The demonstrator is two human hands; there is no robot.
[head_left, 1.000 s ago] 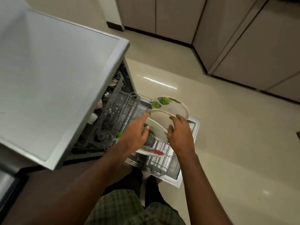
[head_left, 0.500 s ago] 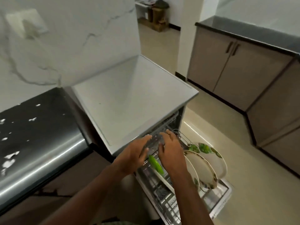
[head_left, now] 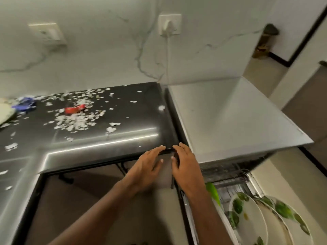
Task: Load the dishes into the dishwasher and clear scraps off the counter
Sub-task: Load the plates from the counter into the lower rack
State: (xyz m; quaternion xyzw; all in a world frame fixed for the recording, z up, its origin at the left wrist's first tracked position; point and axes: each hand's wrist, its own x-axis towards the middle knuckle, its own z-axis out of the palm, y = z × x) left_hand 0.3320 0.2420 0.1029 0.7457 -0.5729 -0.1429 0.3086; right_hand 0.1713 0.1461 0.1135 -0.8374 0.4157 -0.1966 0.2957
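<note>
My left hand (head_left: 146, 167) and my right hand (head_left: 184, 167) hover side by side in front of the counter's corner, fingers straight, both holding nothing. Low on the right, white plates with green leaf prints (head_left: 251, 220) stand upright in the pulled-out dishwasher rack (head_left: 230, 184). The black counter (head_left: 123, 131) on the left is strewn with white scraps (head_left: 76, 121), and a red wrapper (head_left: 75, 109) lies among them.
The dishwasher's grey top (head_left: 230, 117) adjoins the counter on the right. A blue object (head_left: 24, 104) and a pale plate edge (head_left: 5, 112) sit at the far left. A plugged-in cord (head_left: 167, 55) hangs down the marble wall. Beige floor lies to the right.
My hands have let go of the plates and risen from the rack to the counter's corner. My view has swung left and up, bringing the scrap-covered counter into sight.
</note>
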